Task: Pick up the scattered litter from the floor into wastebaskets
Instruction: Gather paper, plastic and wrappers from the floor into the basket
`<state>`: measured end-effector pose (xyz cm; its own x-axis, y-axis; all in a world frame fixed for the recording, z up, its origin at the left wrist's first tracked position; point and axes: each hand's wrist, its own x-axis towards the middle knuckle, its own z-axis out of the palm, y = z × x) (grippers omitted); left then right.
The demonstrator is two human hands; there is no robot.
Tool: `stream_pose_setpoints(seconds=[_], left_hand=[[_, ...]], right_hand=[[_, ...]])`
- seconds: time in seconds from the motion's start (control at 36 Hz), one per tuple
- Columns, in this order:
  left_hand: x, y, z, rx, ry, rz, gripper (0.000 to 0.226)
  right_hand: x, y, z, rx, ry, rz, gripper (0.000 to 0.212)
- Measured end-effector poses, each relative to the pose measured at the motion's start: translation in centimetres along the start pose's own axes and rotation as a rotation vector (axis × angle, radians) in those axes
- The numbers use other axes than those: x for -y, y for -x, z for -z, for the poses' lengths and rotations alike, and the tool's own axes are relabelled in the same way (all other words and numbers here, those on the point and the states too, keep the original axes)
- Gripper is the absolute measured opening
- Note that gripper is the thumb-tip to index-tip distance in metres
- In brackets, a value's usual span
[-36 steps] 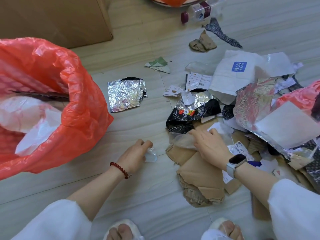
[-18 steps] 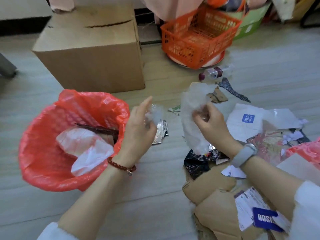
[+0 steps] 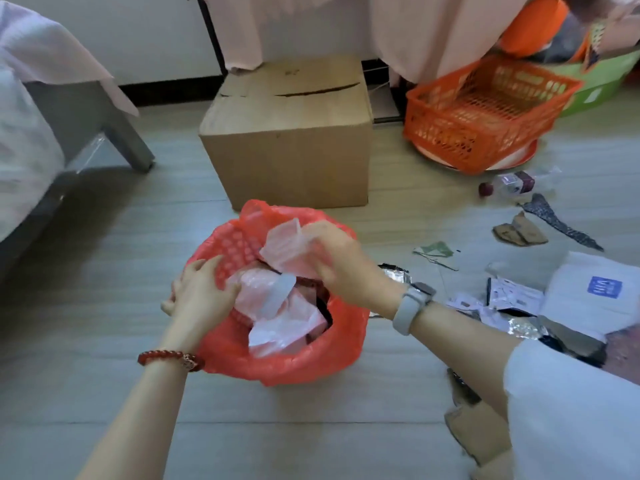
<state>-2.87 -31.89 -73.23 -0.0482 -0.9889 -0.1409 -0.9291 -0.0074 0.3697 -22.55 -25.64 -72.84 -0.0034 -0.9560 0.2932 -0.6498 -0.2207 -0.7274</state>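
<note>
**Hands over the bin as clear plastic goes in**

Both hands have moved from mid-air, between the litter and the bin, to directly above the wastebasket, which now sits at the centre of the view instead of off to the left. Largest in the room is the bed at far left, then the cardboard box standing just behind the wastebasket, and the orange crate to the box's right. The wastebasket, lined with a red bag, stands on the floor and already holds crumpled white and clear sheets. The right hand, a watch on its wrist, pinches a clear plastic sheet above the far side of the opening; its grip is closed on the sheet. The left hand, with a red bead bracelet at the wrist, rests on the near-left rim, fingers lying over the bag edge and touching the plastic inside; whether its grip holds anything cannot be told. More litter lies on the floor to the right: a white mailer, foil, paper slips and brown card. A small plastic bottle lies near the crate.
</note>
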Motion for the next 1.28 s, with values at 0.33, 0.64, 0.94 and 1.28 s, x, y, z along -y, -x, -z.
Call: stream_pose_setpoints(seconds=[0.33,0.64,0.94,1.28], left_hand=[[2.1,-0.2,-2.1,-0.190,0.219,-0.099,0.045],[-4.5,0.0,-2.3,-0.280,0.323,-0.398,0.041],[-18.5,5.2,-13.2,0.059,0.338,-0.840,0.040],[-18.5,11.5,-29.8,0.750,0.054,-0.688,0.062]], right_hand=[[-1.4,-0.2,-6.8,1.151,0.683,-0.137,0.063],[-1.8,-0.1,2.3,0.271,0.113,-0.018,0.029],[-15.0,11.1,12.6,0.005,0.243,-0.662,0.027],[-23.9,25.3,10.1,0.604,0.622,-0.904,0.074]])
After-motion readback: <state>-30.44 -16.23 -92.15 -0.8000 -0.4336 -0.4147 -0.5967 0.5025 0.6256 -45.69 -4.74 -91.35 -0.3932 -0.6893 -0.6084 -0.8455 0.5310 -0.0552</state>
